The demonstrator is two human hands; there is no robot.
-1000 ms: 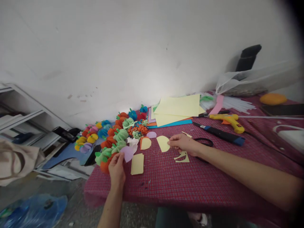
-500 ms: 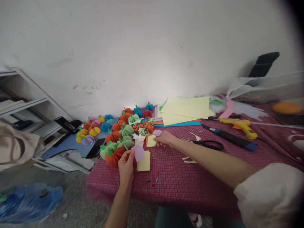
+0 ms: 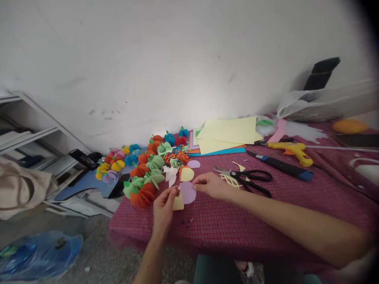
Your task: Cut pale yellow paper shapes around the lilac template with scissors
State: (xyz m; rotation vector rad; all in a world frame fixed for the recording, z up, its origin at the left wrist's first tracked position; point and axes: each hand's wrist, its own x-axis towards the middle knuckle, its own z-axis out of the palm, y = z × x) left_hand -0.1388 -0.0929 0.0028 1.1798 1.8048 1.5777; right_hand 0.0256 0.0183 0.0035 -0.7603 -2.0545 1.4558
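A rounded purple paper piece [image 3: 188, 193] is stretched between my two hands above the table. My left hand [image 3: 164, 205] is closed in a pinch at its left edge, and my right hand [image 3: 213, 186] pinches its right edge. Beneath my left fingers lies a stack of pale yellow paper [image 3: 178, 203], partly covered. Just behind the purple piece are a rounded yellow paper piece [image 3: 187, 174] and orange paper under it. Another purple piece [image 3: 194, 163] rests farther back. To the right of my right hand lie black-handled scissors [image 3: 251, 175] and yellow paper offcuts [image 3: 229, 180].
Several paper pumpkins [image 3: 143, 195] crowd the table's left side, beside colourful scraps [image 3: 177, 156]. Large yellow sheets [image 3: 227, 132] lie at the back. A utility knife [image 3: 284, 166] and a yellow glue gun [image 3: 296, 152] are on the right. Shelves [image 3: 32, 134] stand at left.
My right hand has left the purple piece by the yellow and orange papers and come nearer. It now grips the right edge of the purple piece at my left hand, which has shifted right.
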